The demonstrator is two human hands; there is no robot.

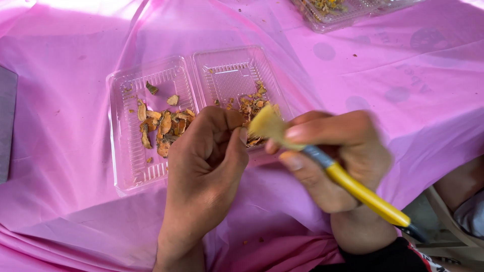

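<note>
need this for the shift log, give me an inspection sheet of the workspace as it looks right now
surface: pink plastic sheet, wrinkled, dotted with small brown crumbs.
job's things: open clear clamshell tray holding orange-brown peel scraps in both halves; yellow-handled brush with pale bristles.
clutter: second clear tray with scraps at the top edge; grey flat object at the left edge.
grippers: left hand curled over the tray's near edge, whatever it pinches is hidden; right hand grips the brush by its ferrule, bristles at the left fingertips, blurred.
cables: nothing seen.
surroundings: beige strap and grey cloth at lower right, a dark sleeve at the right wrist.
</note>
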